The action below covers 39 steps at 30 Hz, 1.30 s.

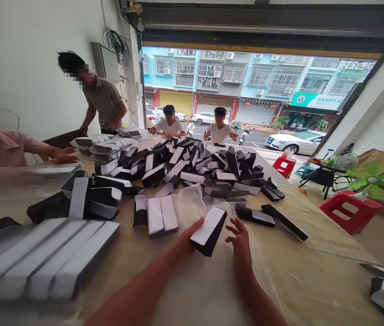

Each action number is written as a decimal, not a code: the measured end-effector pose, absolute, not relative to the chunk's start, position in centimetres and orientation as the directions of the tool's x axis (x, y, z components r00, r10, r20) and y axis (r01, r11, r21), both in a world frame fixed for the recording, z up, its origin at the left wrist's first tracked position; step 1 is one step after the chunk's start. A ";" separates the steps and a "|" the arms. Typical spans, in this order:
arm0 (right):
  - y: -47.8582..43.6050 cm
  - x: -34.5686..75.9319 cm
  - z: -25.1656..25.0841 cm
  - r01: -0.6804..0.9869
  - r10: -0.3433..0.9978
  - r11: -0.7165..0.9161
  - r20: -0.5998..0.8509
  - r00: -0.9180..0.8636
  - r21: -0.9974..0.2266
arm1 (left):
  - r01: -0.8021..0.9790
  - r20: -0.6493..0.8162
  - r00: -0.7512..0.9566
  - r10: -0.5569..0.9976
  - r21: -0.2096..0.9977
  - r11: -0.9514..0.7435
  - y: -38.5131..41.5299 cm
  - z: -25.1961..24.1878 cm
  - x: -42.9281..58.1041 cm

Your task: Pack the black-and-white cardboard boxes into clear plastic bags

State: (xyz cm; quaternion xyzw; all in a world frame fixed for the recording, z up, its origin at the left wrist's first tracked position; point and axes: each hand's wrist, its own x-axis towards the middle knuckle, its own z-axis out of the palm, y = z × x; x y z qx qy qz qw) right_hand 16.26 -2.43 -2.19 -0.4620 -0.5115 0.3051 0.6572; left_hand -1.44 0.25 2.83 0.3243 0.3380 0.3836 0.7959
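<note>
My left hand (192,233) grips a small black-and-white cardboard box (209,230) by its left side, tilted above the table. To the right of that box, my right hand (241,242) has its fingers apart and holds nothing. Just beyond the hands lies a clear plastic bag (190,201). A pair of white-topped boxes (163,215) sits side by side left of my left hand. Farther left, a bundle of white boxes in plastic (51,253) rests in a row. Two loose black boxes (268,219) lie past my right hand.
A large heap of black-and-white boxes (185,165) covers the table's middle. Wrapped packs (105,145) are stacked at the back left. Several people (105,102) are around the table. A green fan (373,180) stands on a red stool (349,210) at right.
</note>
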 end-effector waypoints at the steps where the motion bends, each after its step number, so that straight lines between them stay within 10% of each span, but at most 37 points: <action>1: -2.2 16.5 -2.2 -0.001 0.892 0.337 0.319 0.319 -0.941 | -0.384 -0.300 0.501 0.812 0.763 0.519 0.2 3.0 -1.6; 9: -3.1 16.3 -1.8 0.130 0.879 0.374 0.396 0.266 -0.918 | -0.325 -0.265 0.283 0.922 0.878 0.353 -0.3 3.1 -0.3; 21: -3.4 14.7 -2.2 0.564 0.632 0.639 0.775 0.003 -0.523 | -0.270 -0.256 0.052 0.965 0.927 0.260 -0.2 2.4 0.5; 30: -2.9 14.7 -2.6 0.400 0.736 0.522 0.635 0.235 -0.753 | -0.295 -0.249 0.236 0.939 0.903 0.313 -0.5 3.3 0.3; 34: -2.7 15.3 -1.7 0.118 0.830 0.391 0.405 0.383 -0.913 | 0.140 -0.218 0.242 0.945 0.972 0.189 -0.5 4.5 -0.9; 39: -1.7 16.8 -1.2 -0.260 0.887 0.251 0.114 0.448 -0.932 | 0.620 -0.091 0.497 0.863 0.734 -0.279 -2.3 6.0 -2.5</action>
